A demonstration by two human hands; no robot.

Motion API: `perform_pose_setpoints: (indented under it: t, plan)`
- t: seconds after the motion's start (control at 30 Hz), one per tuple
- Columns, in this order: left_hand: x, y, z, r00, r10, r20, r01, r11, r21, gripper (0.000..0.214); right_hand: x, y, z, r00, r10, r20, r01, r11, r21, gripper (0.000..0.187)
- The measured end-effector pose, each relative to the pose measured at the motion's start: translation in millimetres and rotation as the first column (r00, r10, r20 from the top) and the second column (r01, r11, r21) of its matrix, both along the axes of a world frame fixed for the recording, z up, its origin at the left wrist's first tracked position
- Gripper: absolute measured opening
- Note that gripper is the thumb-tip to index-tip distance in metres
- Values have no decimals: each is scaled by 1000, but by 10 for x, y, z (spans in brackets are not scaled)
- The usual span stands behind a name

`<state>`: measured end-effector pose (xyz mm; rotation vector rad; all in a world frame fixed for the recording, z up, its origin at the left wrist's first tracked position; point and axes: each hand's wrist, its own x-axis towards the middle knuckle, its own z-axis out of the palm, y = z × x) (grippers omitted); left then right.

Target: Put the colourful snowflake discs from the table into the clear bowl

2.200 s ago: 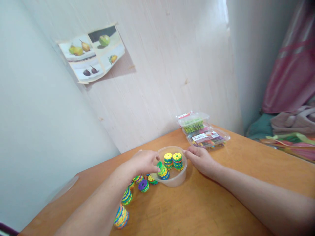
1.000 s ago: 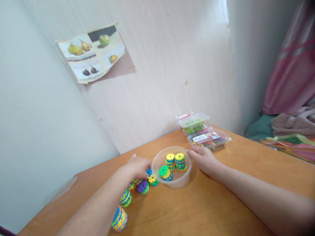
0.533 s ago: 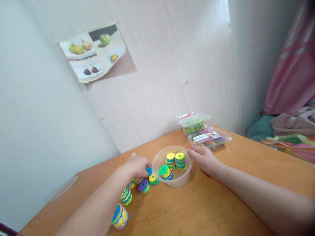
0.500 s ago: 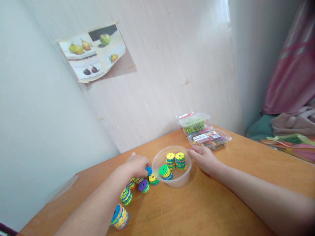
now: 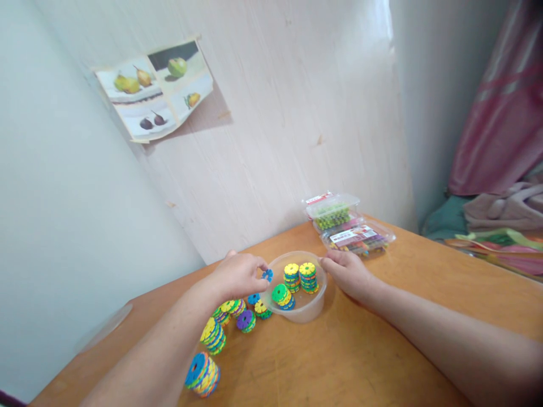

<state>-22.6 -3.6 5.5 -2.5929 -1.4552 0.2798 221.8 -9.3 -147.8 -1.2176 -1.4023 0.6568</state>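
A clear plastic bowl (image 5: 306, 311) stands on the wooden table (image 5: 360, 350) and holds three short stacks of coloured toothed discs (image 5: 299, 278). My left hand (image 5: 240, 274) hovers at the bowl's left rim, pinching a small blue disc (image 5: 267, 275) between its fingertips. My right hand (image 5: 348, 273) rests on the table with its fingers closed against the bowl's right rim. More disc stacks (image 5: 214, 336) lie in a loose row on the table under my left forearm, the nearest one (image 5: 202, 374) lying on its side.
Two clear lidded boxes (image 5: 350, 226) of small coloured pieces sit by the wall behind the bowl. A fruit picture (image 5: 155, 90) hangs on the wall. A clear lid (image 5: 104, 328) lies at the table's left edge. Cloth and pink curtain fill the right.
My left hand left the bowl, dropped to the disc stacks beside it, and has now lifted a blue disc up to the bowl's left rim. My right hand stayed on the rim.
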Motion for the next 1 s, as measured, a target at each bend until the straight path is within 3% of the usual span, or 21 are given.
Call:
perform_pose_setpoints:
  t: [0.23, 0.63, 1.0]
  plan:
    - [121, -30, -142, 996, -44, -75, 40, 998, -45, 39, -4, -7, 7, 1000, -6, 23, 6, 1000, 9, 29]
    - [364, 30, -188, 972, -124, -198, 104, 989, -109, 38, -9, 0, 13, 1000, -10, 20, 9, 1000, 7, 29]
    - [369, 65, -238, 966, -136, -218, 117, 988, -96, 36, -7, -10, 27, 999, -8, 35, 7, 1000, 5, 30]
